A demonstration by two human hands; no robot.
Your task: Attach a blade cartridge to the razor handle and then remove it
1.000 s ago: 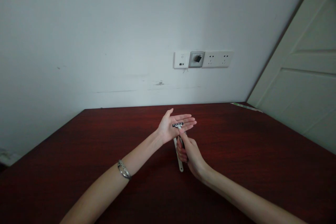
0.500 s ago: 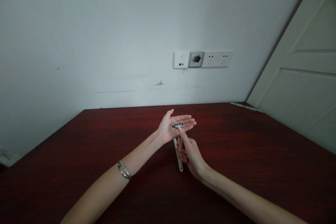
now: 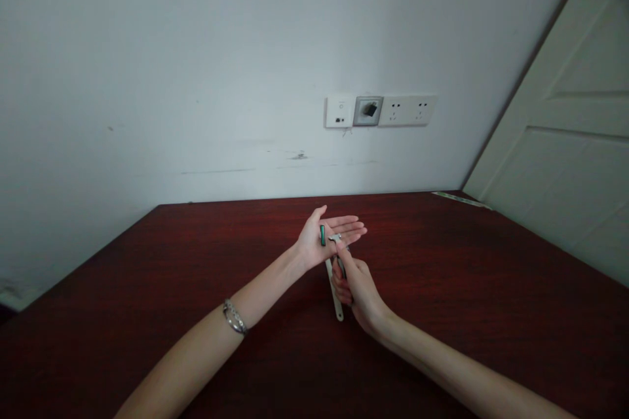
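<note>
My left hand (image 3: 310,242) is held palm up over the table, its fingers stretched out. On its palm lies a razor cartridge (image 3: 323,236), dark with a green face, separate from the handle. My right hand (image 3: 358,285) is closed around a razor handle (image 3: 341,267), thumb pressed near the top. The bare silver head of that handle points at the left palm, just right of the cartridge. Below the hands, a pale flat strip (image 3: 337,304) with a hole at its near end shows on the table; its far end is hidden behind the left hand.
A dark red wooden table (image 3: 196,262) spreads under both arms. Behind it stands a white wall with a row of sockets (image 3: 405,110), one with a black plug (image 3: 369,110). A pale door (image 3: 565,144) slants at the right; a thin printed strip (image 3: 462,200) lies at the back right edge.
The cartridge has come off the razor handle and now lies on my left palm, to the left of the bare head. Both hands have stayed almost in place.
</note>
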